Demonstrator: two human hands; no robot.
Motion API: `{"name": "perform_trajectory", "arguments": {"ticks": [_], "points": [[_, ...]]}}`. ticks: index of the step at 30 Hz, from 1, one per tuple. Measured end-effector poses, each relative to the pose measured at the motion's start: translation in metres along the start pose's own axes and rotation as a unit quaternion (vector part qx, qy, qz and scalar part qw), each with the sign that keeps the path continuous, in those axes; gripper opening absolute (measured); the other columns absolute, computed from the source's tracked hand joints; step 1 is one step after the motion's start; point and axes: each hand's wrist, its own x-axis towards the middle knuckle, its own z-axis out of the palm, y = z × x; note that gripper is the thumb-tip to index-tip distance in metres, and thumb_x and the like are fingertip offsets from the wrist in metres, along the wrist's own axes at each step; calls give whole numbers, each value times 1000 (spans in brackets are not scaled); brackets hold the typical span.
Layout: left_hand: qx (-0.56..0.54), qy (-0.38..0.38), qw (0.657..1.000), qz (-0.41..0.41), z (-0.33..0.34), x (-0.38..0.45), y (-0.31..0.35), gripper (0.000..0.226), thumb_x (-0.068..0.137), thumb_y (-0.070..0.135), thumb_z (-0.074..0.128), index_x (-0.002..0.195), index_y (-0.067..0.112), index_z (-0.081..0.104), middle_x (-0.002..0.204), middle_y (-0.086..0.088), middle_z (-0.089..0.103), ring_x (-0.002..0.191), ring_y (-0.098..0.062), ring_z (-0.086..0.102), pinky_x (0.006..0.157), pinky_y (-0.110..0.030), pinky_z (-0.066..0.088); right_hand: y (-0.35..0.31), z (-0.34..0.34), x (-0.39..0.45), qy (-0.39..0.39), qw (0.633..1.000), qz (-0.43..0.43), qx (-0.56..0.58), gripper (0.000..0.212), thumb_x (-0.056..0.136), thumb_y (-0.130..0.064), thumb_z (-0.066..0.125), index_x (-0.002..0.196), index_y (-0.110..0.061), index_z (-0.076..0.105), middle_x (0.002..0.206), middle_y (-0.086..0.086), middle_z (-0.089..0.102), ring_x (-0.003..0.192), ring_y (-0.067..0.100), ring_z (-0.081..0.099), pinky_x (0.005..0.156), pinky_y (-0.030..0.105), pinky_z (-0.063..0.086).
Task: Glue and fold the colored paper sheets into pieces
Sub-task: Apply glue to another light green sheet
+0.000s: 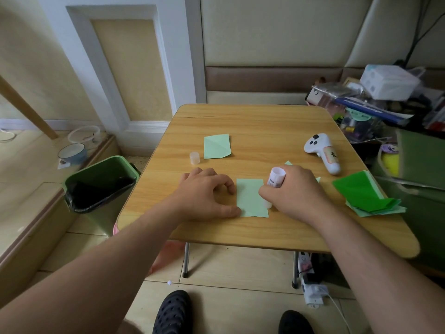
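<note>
Gripping glue stick (276, 177), right hand (296, 191) tips it; left hand (204, 194) pins paper (251, 197).

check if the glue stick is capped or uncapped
Uncapped: the white glue stick in the right hand has its tip on the light green paper sheet; its translucent cap stands apart.

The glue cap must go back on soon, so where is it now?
In the head view the glue cap stands on the table, just left of the folded light-green sheet, beyond the left hand.
</note>
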Motion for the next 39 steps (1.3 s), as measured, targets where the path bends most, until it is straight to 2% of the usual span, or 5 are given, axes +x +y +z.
{"name": "perform_trajectory", "arguments": {"ticks": [17, 22, 29, 33, 39], "points": [[2, -26, 1000, 11, -3, 1, -4, 64, 59, 88, 69, 113, 56, 55, 103, 24, 44, 106, -12, 39, 95, -38, 30, -4, 2, -3, -79, 997, 6, -6, 9, 79, -28, 73, 75, -21, 70, 69, -13, 71, 68, 9, 64, 56, 23, 49], [-1, -28, 1000, 13, -2, 0, -4, 63, 58, 89, 68, 112, 57, 55, 103, 24, 44, 106, -11, 39, 95, -38, 30, 2, -5, -1, -67, 997, 13, -41, 12, 74, -32, 70, 71, -20, 68, 69, -8, 69, 72, 16, 63, 60, 35, 52], [-25, -20, 999, -7, -2, 0, -3, 57, 61, 88, 52, 108, 55, 57, 101, 22, 48, 107, -14, 42, 103, -40, 30, 1, -3, 1, -10, 1000, 0, 9, 18, 76, -26, 69, 67, -13, 61, 62, -1, 63, 54, 8, 46, 53, 29, 41], [-1, -2, 1000, 6, 1, -1, 0, 64, 55, 90, 57, 108, 54, 55, 99, 21, 47, 103, -13, 42, 96, -37, 31, -5, 5, -1, -42, 998, -8, 52, 19, 84, -33, 73, 77, -16, 71, 71, -5, 70, 57, 5, 54, 48, 16, 40], [-2, -7, 1000, 12, 0, -1, -3, 64, 55, 90, 60, 109, 56, 55, 100, 22, 45, 103, -12, 41, 97, -38, 32, -4, 14, -4, -69, 997, -1, 36, 19, 82, -42, 78, 80, -23, 73, 77, -5, 73, 70, 15, 65, 58, 30, 49]]}}
